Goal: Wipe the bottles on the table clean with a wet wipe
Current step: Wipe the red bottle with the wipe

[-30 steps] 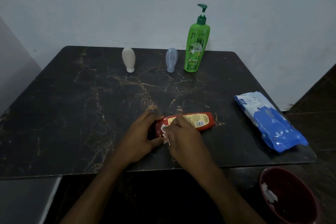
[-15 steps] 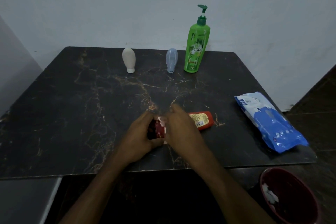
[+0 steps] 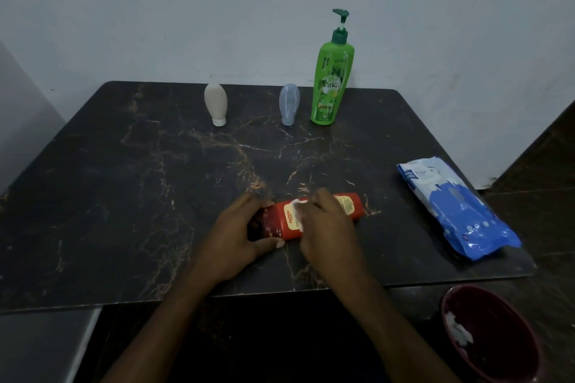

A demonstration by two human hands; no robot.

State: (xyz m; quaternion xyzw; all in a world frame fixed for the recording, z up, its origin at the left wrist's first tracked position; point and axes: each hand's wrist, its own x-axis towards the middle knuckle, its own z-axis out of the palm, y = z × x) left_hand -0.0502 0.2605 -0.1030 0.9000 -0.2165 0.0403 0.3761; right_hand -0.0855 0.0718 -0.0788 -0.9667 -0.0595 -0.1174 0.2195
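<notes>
Four bottles on desk (image 3: pixel 124 196): red bottle (image 3: pixel 351 207) lying near centre, left hand (image 3: pixel 239 236) gripping its cap end, right hand (image 3: pixel 326 224) pressing wet wipe (image 3: pixel 297 211) on it; beige tube (image 3: pixel 215 102), blue tube (image 3: pixel 289 102), green pump bottle (image 3: pixel 331 84) upright far. One wipes pack (image 3: pixel 454 208) right.

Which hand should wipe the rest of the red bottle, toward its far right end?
Right. The right hand already presses the wet wipe on the red bottle, beside the unwiped end. The left hand grips the cap end, steadying it.

A plain home room: dark marble-patterned table (image 3: pixel 124 196) against a bare painted wall (image 3: pixel 186 9), toiletry bottles (image 3: pixel 331 84) on it.
</notes>
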